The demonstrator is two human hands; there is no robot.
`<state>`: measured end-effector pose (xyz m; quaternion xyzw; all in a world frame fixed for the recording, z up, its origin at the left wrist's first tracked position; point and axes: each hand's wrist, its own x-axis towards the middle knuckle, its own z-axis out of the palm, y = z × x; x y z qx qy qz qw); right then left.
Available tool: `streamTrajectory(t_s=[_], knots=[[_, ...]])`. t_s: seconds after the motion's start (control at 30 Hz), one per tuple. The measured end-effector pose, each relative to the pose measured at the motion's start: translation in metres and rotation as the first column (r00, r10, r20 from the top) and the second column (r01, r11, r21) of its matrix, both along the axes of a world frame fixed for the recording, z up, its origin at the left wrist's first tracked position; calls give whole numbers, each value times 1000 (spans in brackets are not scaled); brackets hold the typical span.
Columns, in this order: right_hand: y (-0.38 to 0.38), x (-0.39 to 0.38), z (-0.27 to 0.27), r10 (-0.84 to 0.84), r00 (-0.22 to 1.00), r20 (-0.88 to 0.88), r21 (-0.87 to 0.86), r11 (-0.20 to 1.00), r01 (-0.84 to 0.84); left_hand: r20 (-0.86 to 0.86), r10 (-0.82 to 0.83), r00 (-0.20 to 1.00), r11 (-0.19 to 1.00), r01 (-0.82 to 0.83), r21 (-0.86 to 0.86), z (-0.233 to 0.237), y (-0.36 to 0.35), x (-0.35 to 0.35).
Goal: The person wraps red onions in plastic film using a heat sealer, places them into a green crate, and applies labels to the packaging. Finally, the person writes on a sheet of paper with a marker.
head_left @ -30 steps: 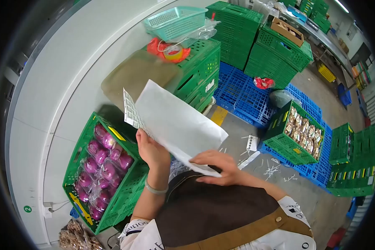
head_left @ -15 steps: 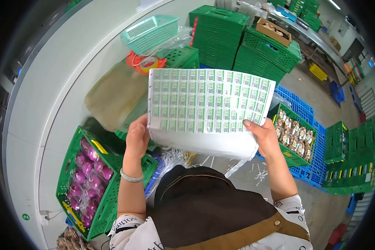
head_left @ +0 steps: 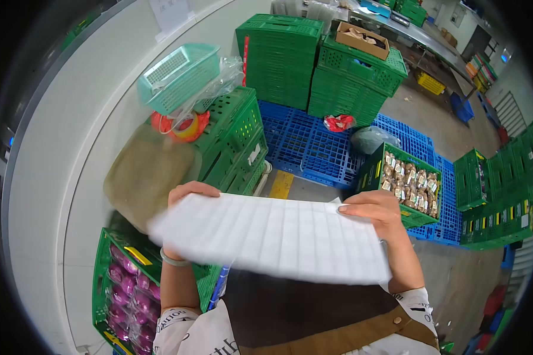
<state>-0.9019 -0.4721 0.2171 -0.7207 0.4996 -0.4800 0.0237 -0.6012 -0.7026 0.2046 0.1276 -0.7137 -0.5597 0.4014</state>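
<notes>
A sheet of labels [head_left: 272, 236] spans the space between both hands, its plain white back with faint grid creases facing me; the printed side is out of sight. My left hand [head_left: 192, 191] pinches its upper left edge, and a bracelet shows at that wrist. At the upper right edge my right hand [head_left: 376, 208] grips the sheet between thumb and fingers. The lower edge hangs towards my dark apron [head_left: 248, 307], blurred at the left.
Purple round vegetables in clear plastic [head_left: 130, 290] fill a green crate at lower left. Bagged brown produce [head_left: 411, 183] sits in another crate at right. Blue pallets [head_left: 302, 142] lie ahead, with stacked green crates [head_left: 278, 65] behind. A teal basket [head_left: 180, 74] tops crates at left.
The label sheet has turned over from its printed green side to its white back, and its free edge now hangs towards me. Both hands still hold it; the view has shifted.
</notes>
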Motion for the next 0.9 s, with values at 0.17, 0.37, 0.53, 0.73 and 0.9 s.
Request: streamTrajectory(t_s=[0.17,0.37,0.53,0.73,0.9], knots=[[-37,-9,3,-85,993,-76,-40,996,82,98,-105,990,994,101,47,-3,-58,0],[-85,-7,-2,-197,977,76,-138,969,206,-31,70,997,863,-45,504,1,-95,-2],[-120,6,7,-202,971,-129,-164,970,180,18,-87,996,936,76,344,6,-108,-9],[-138,28,46,-26,983,-184,-175,985,-6,189,190,963,892,-89,-443,12,-125,16],[-133,23,35,35,986,163,-141,990,-12,-178,317,931,541,-332,-772,39,-133,39]])
